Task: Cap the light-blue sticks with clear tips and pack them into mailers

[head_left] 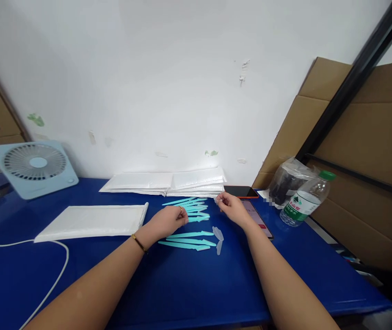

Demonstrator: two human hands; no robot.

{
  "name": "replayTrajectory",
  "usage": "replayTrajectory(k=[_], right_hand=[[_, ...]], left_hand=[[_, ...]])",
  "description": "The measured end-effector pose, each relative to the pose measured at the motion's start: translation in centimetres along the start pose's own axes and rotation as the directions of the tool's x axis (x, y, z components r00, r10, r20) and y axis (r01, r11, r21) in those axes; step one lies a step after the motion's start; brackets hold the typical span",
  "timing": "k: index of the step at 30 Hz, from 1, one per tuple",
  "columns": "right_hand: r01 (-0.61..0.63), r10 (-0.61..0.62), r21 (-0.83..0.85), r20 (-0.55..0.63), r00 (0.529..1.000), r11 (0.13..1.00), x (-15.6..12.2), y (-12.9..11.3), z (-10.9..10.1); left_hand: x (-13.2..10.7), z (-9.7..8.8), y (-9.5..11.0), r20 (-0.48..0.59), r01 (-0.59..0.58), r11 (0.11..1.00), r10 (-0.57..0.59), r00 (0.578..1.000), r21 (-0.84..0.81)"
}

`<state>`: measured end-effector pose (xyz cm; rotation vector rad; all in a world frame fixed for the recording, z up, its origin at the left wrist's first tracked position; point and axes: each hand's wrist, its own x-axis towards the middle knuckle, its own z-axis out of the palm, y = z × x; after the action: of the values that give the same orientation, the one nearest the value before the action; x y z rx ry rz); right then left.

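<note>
Several thin light-blue plastic pieces lie in a loose pile on the blue table, and three more lie side by side nearer me. My left hand is curled beside the pile, fingertips touching the blue pieces. My right hand hovers just right of the pile with fingers pinched on a small clear piece I can barely see. Two small clear caps lie on the table between my forearms.
White padded envelopes are stacked at the wall and at the left. A small fan with a white cable stands left. Two phones, a water bottle, a black bag and cardboard are at the right.
</note>
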<state>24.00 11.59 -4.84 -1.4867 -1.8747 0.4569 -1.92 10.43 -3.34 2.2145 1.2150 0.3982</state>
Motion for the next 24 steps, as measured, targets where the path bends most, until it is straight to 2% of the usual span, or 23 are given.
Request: replayTrajectory(k=[2,6,11,18,24], right_hand=[[0.033,-0.033,0.06,0.004,0.999,0.998,-0.3,-0.6,-0.2],[0.207,-0.207,0.009,-0.03,0.978,0.978,-0.9,-2.2,-0.4],[0.354,-0.353,-0.033,0.036,0.935,0.935,-1.5,-4.1,-0.1],[0.394,-0.38,-0.15,0.113,0.918,0.907,-1.7,-4.7,-0.3],[0.443,-0.427,-0.145,0.129,0.895,0.884,-1.7,-4.8,0.5]], left_hand=[[0.3,-0.1,-0.6,-0.068,-0.003,1.0,0.001,0.998,-0.03],[0.8,-0.5,-1.5,-0.181,0.029,0.999,-0.021,0.983,0.044],[1.0,-0.9,-1.5,-0.174,0.086,0.993,-0.072,0.982,0.077],[1.0,-1.1,-1.6,-0.157,0.097,0.993,-0.085,0.984,0.066],[1.0,-1.0,-1.2,-0.126,0.073,0.997,-0.072,0.989,0.007]])
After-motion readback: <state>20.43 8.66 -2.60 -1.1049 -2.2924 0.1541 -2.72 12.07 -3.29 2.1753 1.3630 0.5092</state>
